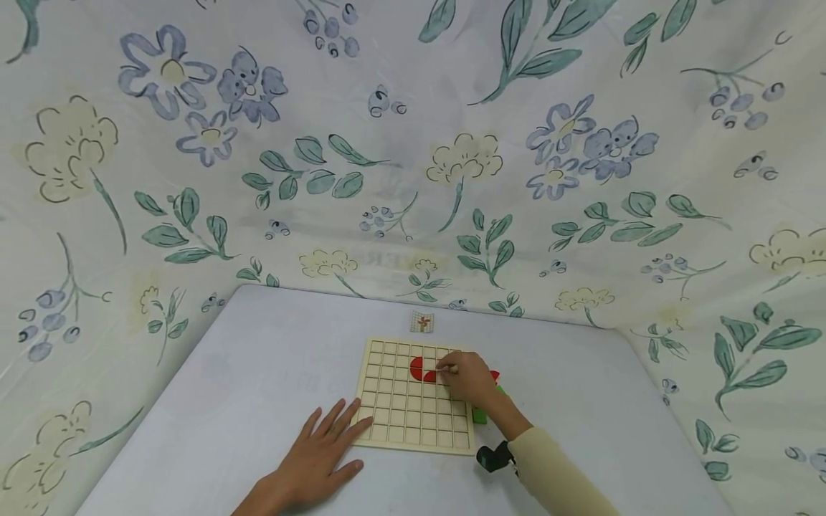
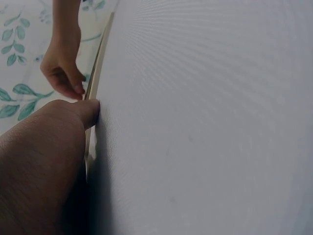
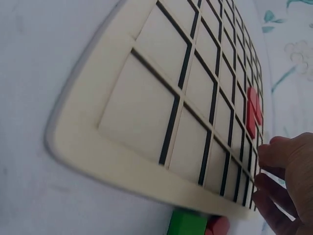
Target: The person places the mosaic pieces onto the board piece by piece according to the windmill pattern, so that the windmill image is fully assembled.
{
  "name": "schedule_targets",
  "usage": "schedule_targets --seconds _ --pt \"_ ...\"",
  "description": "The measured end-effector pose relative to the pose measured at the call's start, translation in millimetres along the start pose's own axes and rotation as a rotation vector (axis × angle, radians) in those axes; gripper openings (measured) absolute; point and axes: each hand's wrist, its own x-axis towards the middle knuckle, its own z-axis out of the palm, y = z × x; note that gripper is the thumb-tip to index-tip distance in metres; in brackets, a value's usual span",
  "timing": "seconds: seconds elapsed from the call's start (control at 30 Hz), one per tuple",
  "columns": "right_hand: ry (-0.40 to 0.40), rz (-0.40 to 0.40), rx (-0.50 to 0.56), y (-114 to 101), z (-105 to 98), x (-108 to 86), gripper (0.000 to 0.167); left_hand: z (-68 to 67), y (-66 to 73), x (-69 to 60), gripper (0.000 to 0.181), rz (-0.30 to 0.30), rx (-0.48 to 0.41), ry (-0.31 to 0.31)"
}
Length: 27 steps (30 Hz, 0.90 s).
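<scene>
A pale wooden grid board [image 1: 393,414] lies on the white table. Red curved pieces [image 1: 416,368] sit in some of its upper squares. My left hand [image 1: 316,455] lies with fingers spread at the board's lower left corner, its fingertips over the edge. In the left wrist view the thumb side of the left hand [image 2: 58,120] is beside the board's edge. My right hand [image 1: 470,378] is bent over the upper right squares, fingertips beside the red pieces. In the right wrist view the right hand's [image 3: 296,174] fingertips are partly hidden, so anything between them cannot be made out.
A small picture card [image 1: 422,322] lies beyond the board's far edge. Green blocks [image 1: 480,416] and a red piece [image 1: 495,376] lie along the board's right side, partly under the right arm. A black object [image 1: 493,457] is by the right sleeve. Floral cloth [image 1: 400,179] surrounds the table.
</scene>
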Motion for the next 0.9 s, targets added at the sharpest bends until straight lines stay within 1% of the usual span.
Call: schedule_targets --seconds 0.07,0.33,0.5,0.67,0.9 --pt "-0.003 0.020 -0.014 2.7 -3.0 -2.1 0.010 0.4 -0.3 0.0 0.059 -0.001 -0.003 -0.002" --pt "-0.007 0.141 -0.051 14.0 -12.8 -9.5 0.008 1.9 -2.2 0.1 0.061 -0.022 -0.011 -0.035" --pt "-0.024 0.203 -0.092 25.7 -19.3 -14.1 0.011 -0.1 -1.1 0.1 0.060 -0.012 -0.022 -0.020" --pt "-0.038 0.258 -0.126 38.0 -26.4 -18.9 0.016 -0.8 -0.4 0.2 0.059 -0.007 -0.014 -0.008" --pt "-0.040 0.297 -0.185 52.2 -33.3 -24.7 0.018 1.0 -1.2 0.5 0.059 -0.009 -0.004 -0.008"
